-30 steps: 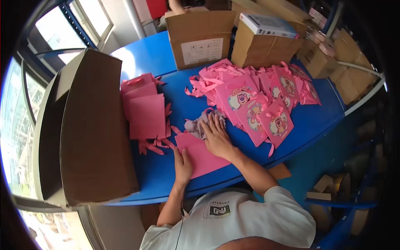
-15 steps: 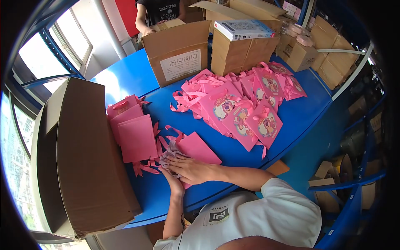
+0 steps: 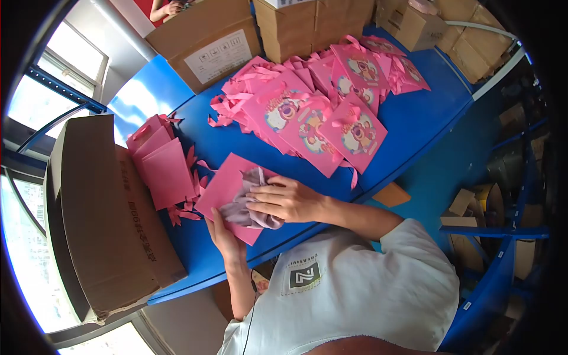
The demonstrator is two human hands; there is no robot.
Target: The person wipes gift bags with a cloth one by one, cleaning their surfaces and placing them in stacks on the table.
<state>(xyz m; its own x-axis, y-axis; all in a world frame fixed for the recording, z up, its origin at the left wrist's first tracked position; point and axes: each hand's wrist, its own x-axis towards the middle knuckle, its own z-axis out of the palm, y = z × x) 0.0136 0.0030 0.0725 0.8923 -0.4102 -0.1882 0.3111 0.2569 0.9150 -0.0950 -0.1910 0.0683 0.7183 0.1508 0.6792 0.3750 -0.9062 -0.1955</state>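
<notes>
A plain pink bag (image 3: 228, 177) lies flat near the table's front edge, turned at an angle. My right hand (image 3: 287, 200) presses a crumpled greyish-purple cloth (image 3: 245, 201) against its face, fingers bent over the cloth. At the bag's lower left edge, my left hand (image 3: 226, 239) grips the bag, with the thumb against its border and the other fingers partly hidden. A small stack of plain pink bags (image 3: 168, 171) with ribbons rests to the left. Beyond my hands lies a large pile of pink bags with printed bears (image 3: 358, 133).
A big cardboard box (image 3: 112, 219) stands at the left on the blue table (image 3: 198, 133). Along the far side are an open carton (image 3: 207, 47) and another brown box (image 3: 313, 26). A person's hand (image 3: 173, 7) shows behind the carton.
The bag under my hands has turned and shifted. My right hand and the cloth have moved right and up onto its face, while my left hand now holds its lower left edge. The view has shifted.
</notes>
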